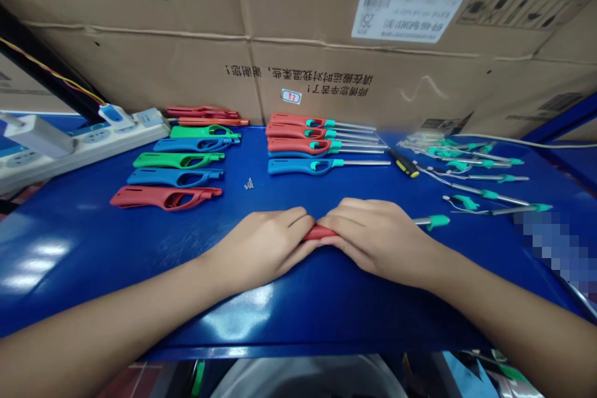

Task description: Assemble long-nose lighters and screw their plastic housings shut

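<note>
Blue worktop (326, 323): tube-fitted lighters (301, 147), centre, appear complete; tubeless handles (180, 160), left, and loose tubes (489, 194), right, apparently remain. Left hand (273, 239) and right hand (375, 233) grip red handle (319, 233).

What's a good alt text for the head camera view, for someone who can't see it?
A person's left hand and right hand hold a red piece between them over a blue table. Beyond lie, left to right, coloured casings, lighters with metal tubes, a screwdriver and loose tube parts, before printed cardboard.
</note>
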Demonstrator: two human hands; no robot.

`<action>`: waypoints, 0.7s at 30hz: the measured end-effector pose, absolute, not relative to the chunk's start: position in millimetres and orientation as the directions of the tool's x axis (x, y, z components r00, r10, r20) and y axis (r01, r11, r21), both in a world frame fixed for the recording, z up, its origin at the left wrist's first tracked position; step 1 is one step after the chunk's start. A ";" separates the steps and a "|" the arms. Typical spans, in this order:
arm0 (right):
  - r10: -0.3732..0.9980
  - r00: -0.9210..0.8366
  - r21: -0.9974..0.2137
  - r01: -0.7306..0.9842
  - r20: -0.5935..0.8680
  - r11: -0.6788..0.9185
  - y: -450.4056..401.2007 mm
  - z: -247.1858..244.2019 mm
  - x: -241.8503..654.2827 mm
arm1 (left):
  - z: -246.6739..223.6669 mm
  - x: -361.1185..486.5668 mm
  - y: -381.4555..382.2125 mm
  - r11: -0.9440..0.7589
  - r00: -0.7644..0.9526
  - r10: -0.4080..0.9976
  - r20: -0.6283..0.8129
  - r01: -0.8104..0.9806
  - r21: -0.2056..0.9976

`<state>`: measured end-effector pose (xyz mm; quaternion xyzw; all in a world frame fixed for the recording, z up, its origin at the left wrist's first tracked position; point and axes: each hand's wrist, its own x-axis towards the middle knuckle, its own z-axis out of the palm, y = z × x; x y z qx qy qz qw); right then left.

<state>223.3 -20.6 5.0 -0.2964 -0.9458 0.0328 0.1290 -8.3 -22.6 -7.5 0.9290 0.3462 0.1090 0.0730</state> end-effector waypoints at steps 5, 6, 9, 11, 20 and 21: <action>0.621 -0.759 -0.073 0.620 0.196 0.781 -9.2 8.1 233.8 | -8.5 -14.8 -15.9 -0.729 0.715 0.684 0.143 0.660 0.183; 0.616 -0.761 -0.058 0.619 0.203 0.783 -5.3 8.0 238.1 | -8.0 -16.8 -13.9 -0.725 0.711 0.688 0.144 0.664 0.184; 0.587 -0.770 -0.019 0.602 0.250 0.798 2.3 6.9 246.3 | -6.1 -19.5 -11.2 -0.720 0.703 0.694 0.155 0.669 0.187; 0.559 -0.778 0.023 0.589 0.285 0.808 1.9 6.2 245.9 | -5.1 -18.4 -13.0 -0.716 0.699 0.698 0.155 0.677 0.174; 0.525 -0.787 0.114 0.583 0.325 0.804 -8.4 2.1 230.8 | -1.9 -14.1 -21.5 -0.704 0.699 0.710 0.090 0.701 0.109; 0.549 -0.774 0.083 0.599 0.317 0.796 -7.5 1.8 230.6 | -1.8 -14.3 -21.0 -0.700 0.694 0.714 0.092 0.707 0.099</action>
